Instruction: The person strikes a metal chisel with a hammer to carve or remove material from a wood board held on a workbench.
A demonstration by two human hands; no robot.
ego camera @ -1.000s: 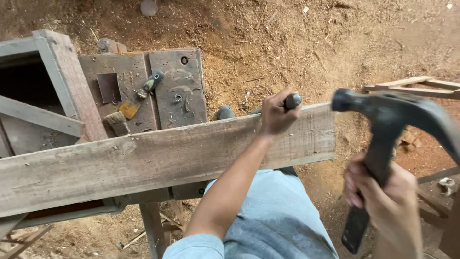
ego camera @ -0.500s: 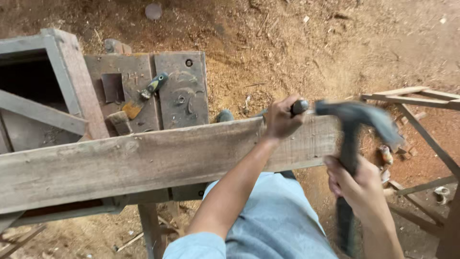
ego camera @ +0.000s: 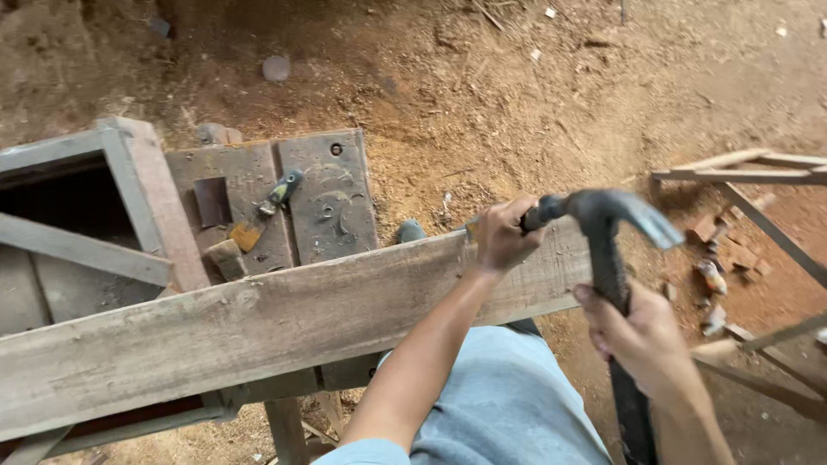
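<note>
We have one view only, from a camera worn on the head, looking steeply down and slightly forward over our own arms. It sits close: the weathered plank [ego camera: 284,323] crosses the lower frame near us, the dirt ground [ego camera: 517,86] fills the far top, and the picture tilts a little. With no second view, nothing is shared.

Behind the work, a weathered grey workbench top [ego camera: 332,202] of two flat panels carries a scraper with a dark handle [ego camera: 277,191] lying aslant, its blade toward a small wooden block [ego camera: 226,258] near the front edge. To its left stands an open wooden frame [ego camera: 142,198] (dark inside). On the reddish dirt floor [ego camera: 517,95] lie scattered wood offcuts [ego camera: 719,250], beside a slatted wooden frame [ego camera: 749,168] at right.
</note>
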